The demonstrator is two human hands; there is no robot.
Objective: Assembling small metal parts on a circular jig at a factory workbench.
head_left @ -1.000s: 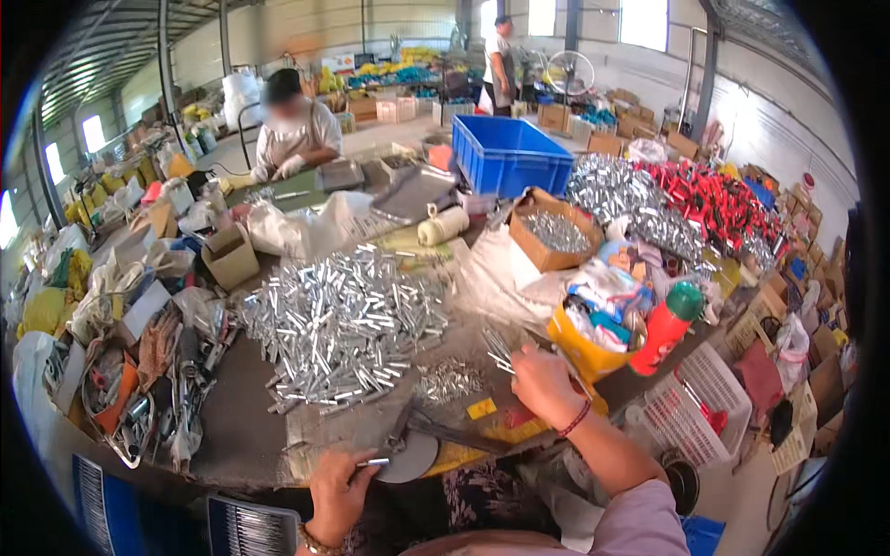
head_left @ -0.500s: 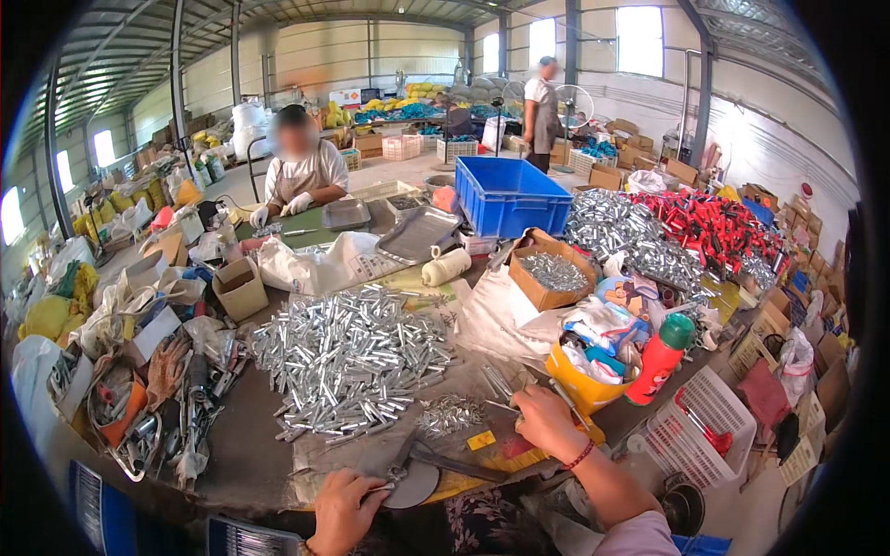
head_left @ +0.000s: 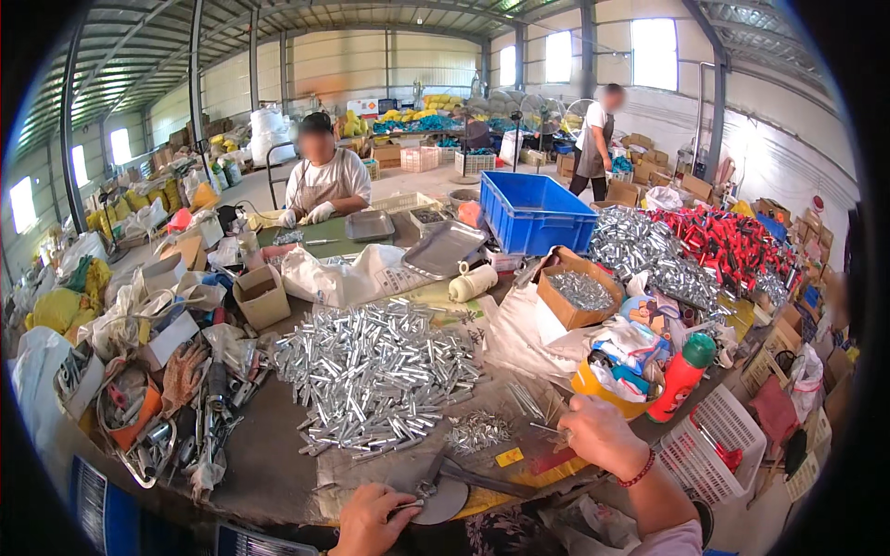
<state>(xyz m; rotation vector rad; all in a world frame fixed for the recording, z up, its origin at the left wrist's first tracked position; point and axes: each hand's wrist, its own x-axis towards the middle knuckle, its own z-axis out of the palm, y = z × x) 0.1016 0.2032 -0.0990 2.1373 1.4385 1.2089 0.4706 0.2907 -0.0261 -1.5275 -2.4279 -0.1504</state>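
My left hand (head_left: 373,521) is closed at the near table edge, pinching a small metal piece (head_left: 408,505) whose exact kind I cannot make out. That piece is beside a metal fixture (head_left: 428,487) and a round grey plate (head_left: 441,502). A dark flat bar (head_left: 487,478) runs right from the fixture. My right hand (head_left: 604,435) is raised over the table at the right, fingers closed on a thin metal rod (head_left: 544,427) that points left. Between the hands lie a heap of small metal pins (head_left: 478,432) and a yellow tag (head_left: 509,457).
A large pile of silver metal tubes (head_left: 380,375) covers the table's middle. A yellow tub (head_left: 607,387) and a red bottle (head_left: 677,385) stand right, past a cardboard box (head_left: 579,292) of small parts. A blue crate (head_left: 538,218) sits behind. Another person (head_left: 324,181) works opposite.
The whole view has shifted, so the table appears farther right. Both my hands keep their grips. The person opposite has brought both gloved hands closer together; the standing person has turned and moved.
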